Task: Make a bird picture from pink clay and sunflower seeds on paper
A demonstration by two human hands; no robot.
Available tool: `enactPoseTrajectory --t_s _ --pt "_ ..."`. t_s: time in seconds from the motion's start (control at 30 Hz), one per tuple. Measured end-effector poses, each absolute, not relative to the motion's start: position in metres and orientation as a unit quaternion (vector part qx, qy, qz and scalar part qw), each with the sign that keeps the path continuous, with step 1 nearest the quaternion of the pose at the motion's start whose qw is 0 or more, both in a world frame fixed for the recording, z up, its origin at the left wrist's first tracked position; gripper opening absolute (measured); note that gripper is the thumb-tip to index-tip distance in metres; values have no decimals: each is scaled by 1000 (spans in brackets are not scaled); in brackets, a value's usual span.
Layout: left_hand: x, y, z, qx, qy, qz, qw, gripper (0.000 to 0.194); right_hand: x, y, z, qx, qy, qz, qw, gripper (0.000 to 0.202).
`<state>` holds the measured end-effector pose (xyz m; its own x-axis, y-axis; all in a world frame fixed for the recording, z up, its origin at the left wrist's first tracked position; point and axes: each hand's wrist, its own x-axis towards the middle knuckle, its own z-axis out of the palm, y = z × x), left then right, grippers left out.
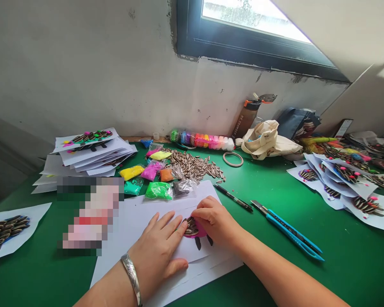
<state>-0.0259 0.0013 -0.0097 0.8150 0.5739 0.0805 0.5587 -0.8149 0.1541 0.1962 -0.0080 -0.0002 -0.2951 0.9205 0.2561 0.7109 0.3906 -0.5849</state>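
My left hand [161, 249], with a silver bangle at the wrist, lies with its fingers apart on white paper [128, 226], its fingertips at the edge of a seed-covered figure. The figure has striped sunflower seeds [191, 227] on pink clay [201, 232], with two dark seeds like legs below it. At the right side of the figure, the fingers of my right hand [216, 219] are pinched together over the pink clay. What they hold, if anything, is hidden.
Clay packets [159, 190] and a seed pile [192, 165] lie behind the paper. A black pen [233, 198] and a blue cutter [288, 230] are at right. Paper stacks [83, 160] stand left; more seed pictures [345, 179] lie far right, near a bottle [245, 118].
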Motion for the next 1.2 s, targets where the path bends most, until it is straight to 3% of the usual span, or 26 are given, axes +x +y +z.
enactPoseTrajectory --t_s 0.83,1.0,1.2 --pt "-24 2 -8 946 308 51 85 71 216 -6 3 -583 -754 117 280 18" --pt "-24 2 -10 945 314 32 89 75 233 37 17 -651 -735 36 189 21" --pt "-22 3 -13 941 323 16 99 80 230 80 14 -657 -740 -11 144 22"
